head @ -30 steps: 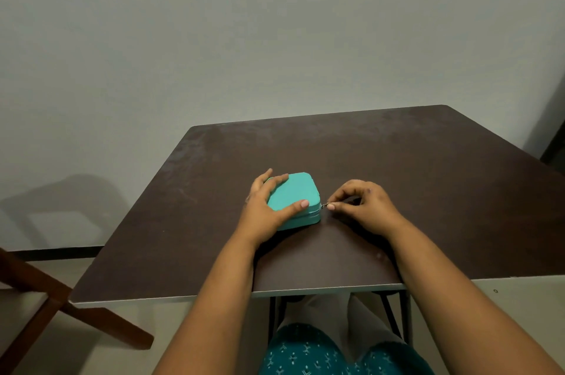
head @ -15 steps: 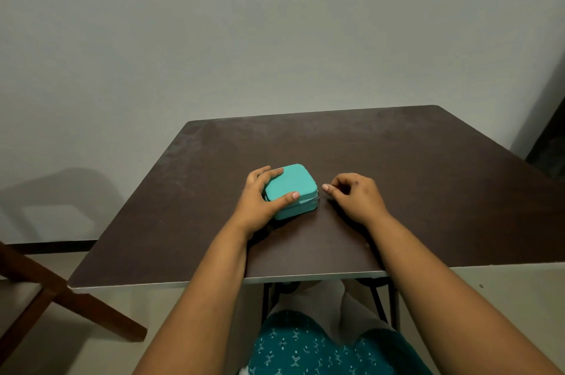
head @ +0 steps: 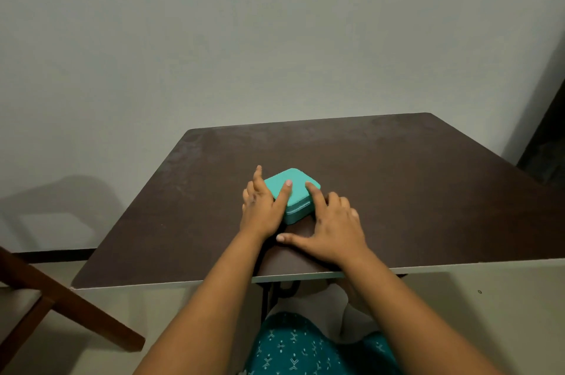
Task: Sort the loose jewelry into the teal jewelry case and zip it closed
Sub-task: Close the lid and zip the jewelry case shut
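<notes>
With the teal jewelry case [head: 294, 194] lying closed near the counter [head: 397, 191] front edge, your left hand [head: 262, 210] and right hand [head: 331, 226] rest relaxed fingers on its lid, so press evenly and check the zip seam runs fully round.

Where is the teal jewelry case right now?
The teal jewelry case lies closed on the dark table, near its front edge, between the left hand and right hand.

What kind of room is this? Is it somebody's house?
Probably a plain room in a home, though I can't be sure. There is a dark brown table pushed against a bare pale wall, a wooden chair at the left, and a small teal jewelry case under the person's hands.
</notes>
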